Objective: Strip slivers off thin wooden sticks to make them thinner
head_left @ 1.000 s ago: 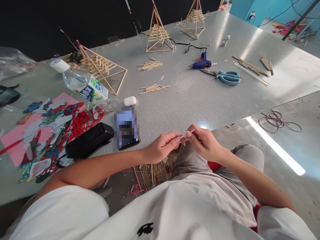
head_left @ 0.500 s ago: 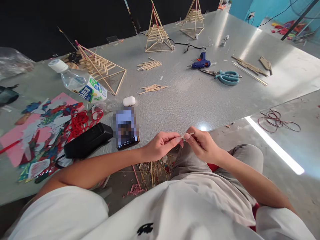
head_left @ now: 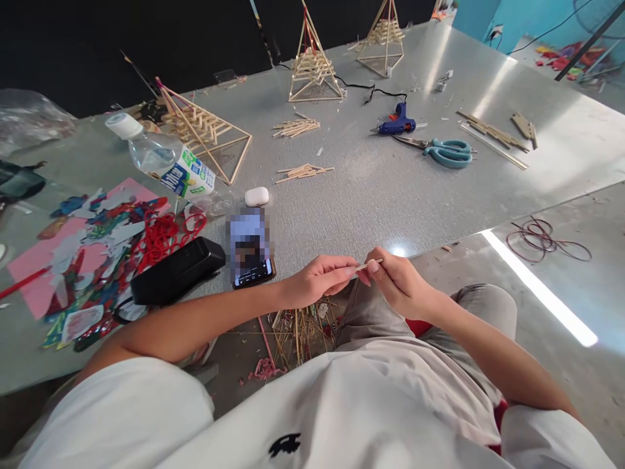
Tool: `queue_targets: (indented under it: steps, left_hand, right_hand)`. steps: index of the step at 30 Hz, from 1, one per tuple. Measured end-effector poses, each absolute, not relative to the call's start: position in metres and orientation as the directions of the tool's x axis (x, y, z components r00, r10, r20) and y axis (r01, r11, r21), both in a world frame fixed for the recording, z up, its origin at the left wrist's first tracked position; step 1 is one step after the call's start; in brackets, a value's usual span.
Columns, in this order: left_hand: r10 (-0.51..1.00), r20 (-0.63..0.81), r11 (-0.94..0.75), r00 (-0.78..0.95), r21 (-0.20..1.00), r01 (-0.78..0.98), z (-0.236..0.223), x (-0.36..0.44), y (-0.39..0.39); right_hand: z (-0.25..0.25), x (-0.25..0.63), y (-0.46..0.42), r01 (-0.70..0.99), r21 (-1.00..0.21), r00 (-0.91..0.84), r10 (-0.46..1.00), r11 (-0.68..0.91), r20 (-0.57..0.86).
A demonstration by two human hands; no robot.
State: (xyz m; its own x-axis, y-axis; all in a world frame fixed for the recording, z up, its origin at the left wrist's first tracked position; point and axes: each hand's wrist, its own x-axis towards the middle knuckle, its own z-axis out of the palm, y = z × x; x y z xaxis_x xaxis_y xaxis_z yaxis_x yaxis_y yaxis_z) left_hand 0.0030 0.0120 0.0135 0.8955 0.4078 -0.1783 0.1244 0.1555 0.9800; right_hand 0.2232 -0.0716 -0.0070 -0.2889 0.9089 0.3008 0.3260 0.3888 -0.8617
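Observation:
Both of my hands meet over my lap at the near edge of the grey table [head_left: 390, 189]. My left hand [head_left: 319, 281] and my right hand [head_left: 398, 280] each pinch one end of a thin wooden stick [head_left: 365, 266], fingertips almost touching. On the floor under my left hand lies a heap of stick scraps [head_left: 297, 329]. A phone [head_left: 250, 251] lies on the table just left of my left hand.
Three stick pyramids stand on the table: one at the left [head_left: 208, 133], two at the back [head_left: 312, 62] [head_left: 383, 39]. Also there: stick piles [head_left: 303, 172], blue glue gun [head_left: 396, 122], teal scissors [head_left: 446, 151], water bottle [head_left: 163, 159], black case [head_left: 178, 270], coloured paper scraps [head_left: 92, 254]. Wire coil [head_left: 541, 238] on the floor.
My hands stay together on the stick, with the fingers shifting slightly along it. The camera has drifted a little; nothing on the table has moved.

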Motion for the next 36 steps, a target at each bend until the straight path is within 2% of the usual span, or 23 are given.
queue_targets:
  steps: [15,36]
  left_hand:
    - [0.421,-0.11,0.002,0.9,0.993,0.121,0.0143,0.0,0.009]
    - [0.498,-0.065,-0.029,0.864,0.995,0.091,0.0136,0.0027,0.0045]
  right_hand:
    - [-0.0086,0.2248,-0.0699,0.356,-0.798,-0.338,0.863,0.487,0.376]
    - [-0.0088,0.2173,-0.0678,0.36,-0.766,-0.327,0.841,0.532,0.431]
